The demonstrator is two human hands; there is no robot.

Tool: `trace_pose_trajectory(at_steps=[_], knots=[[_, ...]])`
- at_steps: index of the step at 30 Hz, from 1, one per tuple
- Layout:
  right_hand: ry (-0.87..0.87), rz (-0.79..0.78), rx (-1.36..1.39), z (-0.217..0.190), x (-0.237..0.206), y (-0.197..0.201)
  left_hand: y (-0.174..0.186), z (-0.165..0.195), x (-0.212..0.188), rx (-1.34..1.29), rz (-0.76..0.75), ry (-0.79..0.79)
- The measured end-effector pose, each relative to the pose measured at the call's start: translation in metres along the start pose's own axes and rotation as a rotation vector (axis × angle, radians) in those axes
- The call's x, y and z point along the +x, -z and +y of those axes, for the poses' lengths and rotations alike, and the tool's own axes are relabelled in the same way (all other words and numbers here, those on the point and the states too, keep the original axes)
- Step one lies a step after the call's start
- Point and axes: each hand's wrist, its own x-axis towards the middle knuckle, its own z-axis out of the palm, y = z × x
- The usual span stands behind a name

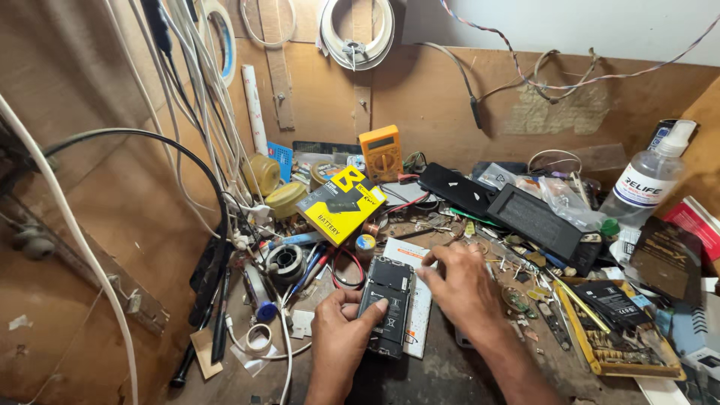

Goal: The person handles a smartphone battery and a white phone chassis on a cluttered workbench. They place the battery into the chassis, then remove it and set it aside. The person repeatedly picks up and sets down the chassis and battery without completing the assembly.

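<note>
Centrally, an opened phone (388,304) (its black battery exposed) is lain on the cluttered surface (450,375). It is gripped at its lower edge by the left hand (341,337), thumb pressed on the battery. Its upper right corner is touched by the curled fingertips of the right hand (463,289). A yellow box (341,204) is seen well behind.

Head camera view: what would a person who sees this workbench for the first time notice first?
At bottom centre, the left hand and right hand rest on an opened phone with its black battery showing. Just behind it lies a bright yellow and black box, and an orange multimeter leans against the wooden back wall. A clear spray bottle stands at the right, amid scattered parts.
</note>
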Motion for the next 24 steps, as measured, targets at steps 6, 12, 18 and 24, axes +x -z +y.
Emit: trace_pose_trajectory(at_steps=[6,12,18,24], knots=[[0.058,0.076,0.015,0.006,-0.007,-0.015,0.000,-0.003,0.000,-0.112,-0.045,0.004],[-0.062,0.072,0.023,0.026,-0.024,-0.005,0.001,0.005,-0.002,-0.058,-0.048,0.042],[-0.236,0.034,-0.039,0.047,-0.044,0.021,0.000,0.007,-0.009,-0.074,0.002,0.035],[-0.005,0.166,0.124,0.020,-0.058,0.020,0.002,-0.001,-0.013,-0.315,0.009,-0.087]])
